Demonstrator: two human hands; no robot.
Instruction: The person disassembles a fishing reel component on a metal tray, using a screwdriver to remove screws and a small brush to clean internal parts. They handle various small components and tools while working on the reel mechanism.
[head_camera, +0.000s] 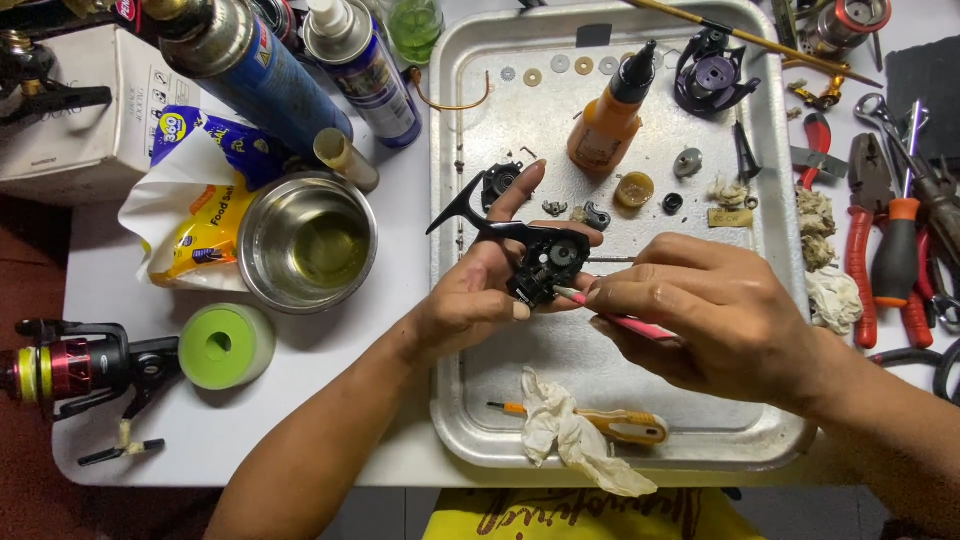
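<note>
The left hand (470, 300) grips a black fishing-reel body (545, 262) over the middle of the metal tray (452, 200); its fingers wrap the underside while the forefinger stretches far along the top; the open, geared face of the body turns toward the camera. The reel body's long axis runs from its thin foot at far left to the gear housing at near right, so the housing points at the other hand. The right hand (700, 315) is closed in a pinch on a slim pink-handled tool (625, 322); the tool lies along a line from near right to far left, its pale tip touching or just beside the near right edge of the housing; I cannot tell which. The right hand is the nearer one to that edge, while the left only holds.

The tray holds loose parts on its far half: an orange squeeze bottle (605, 125) with a black nozzle, a row of washers (560, 68), a dark purple reel frame (712, 75), small gears and a round yellowish piece (634, 189); near its front rim lie an orange-handled screwdriver (625, 426) and a crumpled tissue (565, 432). Left of the tray, a steel bowl (307, 240) holds a shallow pool of yellowish liquid.
</note>
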